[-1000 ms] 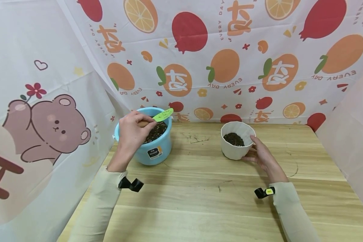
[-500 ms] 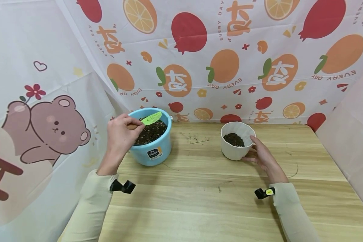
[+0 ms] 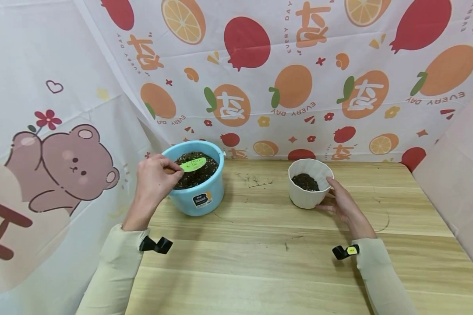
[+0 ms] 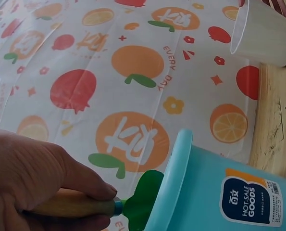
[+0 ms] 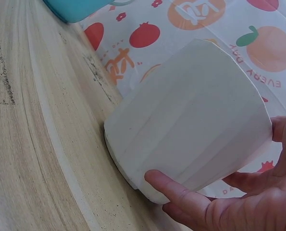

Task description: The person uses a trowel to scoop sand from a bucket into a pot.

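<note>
While the left hand (image 3: 154,178) pinches the wooden handle (image 4: 70,204) of a small trowel, its green blade (image 3: 193,164) lies over the bucket's dark soil (image 3: 199,178), on the left of the scene. Whether blade and soil touch, I cannot tell. Thumb and fingers close firmly about that handle, near the collar, a hold that probably helps with aiming the blade inside the rim.

Across to the right, and well apart from the bucket, the right hand (image 3: 344,203) grasps a white pot (image 3: 303,197): a thumb up by the rim, a finger spread along the lower wall. That looks like a steadying grip, with the pot probably kept within easy reach of the trowel. Both containers stand towards the far side of the wooden table (image 3: 252,262), mouths facing up.

Now the looks! The blade is bright lime, leaf-shaped, flecked with dark crumbs. The pot is pale and faceted, with a modest patch of soil (image 3: 305,181) at the bottom. The light-blue bucket (image 3: 217,190) holds far more and wears a dark label (image 3: 202,199) on its near side. Dark specks (image 3: 260,183) dot the tabletop between them.
</note>
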Available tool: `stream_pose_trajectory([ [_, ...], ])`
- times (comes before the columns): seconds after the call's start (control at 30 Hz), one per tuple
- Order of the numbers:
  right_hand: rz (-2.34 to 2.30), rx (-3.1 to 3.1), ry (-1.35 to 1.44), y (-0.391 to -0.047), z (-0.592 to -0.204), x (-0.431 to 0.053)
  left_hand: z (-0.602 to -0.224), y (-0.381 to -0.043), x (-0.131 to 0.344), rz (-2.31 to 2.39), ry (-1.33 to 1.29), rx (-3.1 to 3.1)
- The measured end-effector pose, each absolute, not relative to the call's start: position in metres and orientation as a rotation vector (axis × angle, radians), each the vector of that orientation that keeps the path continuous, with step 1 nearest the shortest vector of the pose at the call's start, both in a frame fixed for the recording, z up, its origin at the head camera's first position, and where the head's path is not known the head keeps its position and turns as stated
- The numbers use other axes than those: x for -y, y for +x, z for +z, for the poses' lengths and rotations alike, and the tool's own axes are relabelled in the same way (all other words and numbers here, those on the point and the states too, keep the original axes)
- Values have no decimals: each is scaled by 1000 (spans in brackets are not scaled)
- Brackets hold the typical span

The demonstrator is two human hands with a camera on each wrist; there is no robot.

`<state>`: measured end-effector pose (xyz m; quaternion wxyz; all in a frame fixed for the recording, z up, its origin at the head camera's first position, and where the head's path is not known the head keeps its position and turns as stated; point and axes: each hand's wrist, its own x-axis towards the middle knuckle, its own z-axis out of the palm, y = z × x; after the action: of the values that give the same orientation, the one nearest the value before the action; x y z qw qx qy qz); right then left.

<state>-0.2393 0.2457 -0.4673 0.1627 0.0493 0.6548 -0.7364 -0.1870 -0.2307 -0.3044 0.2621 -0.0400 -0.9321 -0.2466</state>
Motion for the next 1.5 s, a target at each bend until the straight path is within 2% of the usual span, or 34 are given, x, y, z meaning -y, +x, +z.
stream_pose_trajectory([
  [0.53,-2096,-1856,151,-239,-469,-245,-305,-186,235,-676,-119,2689],
  [1.5,-2091,-1857,161,-239,-468,-245,-311,-205,239,-763,-77,2832],
])
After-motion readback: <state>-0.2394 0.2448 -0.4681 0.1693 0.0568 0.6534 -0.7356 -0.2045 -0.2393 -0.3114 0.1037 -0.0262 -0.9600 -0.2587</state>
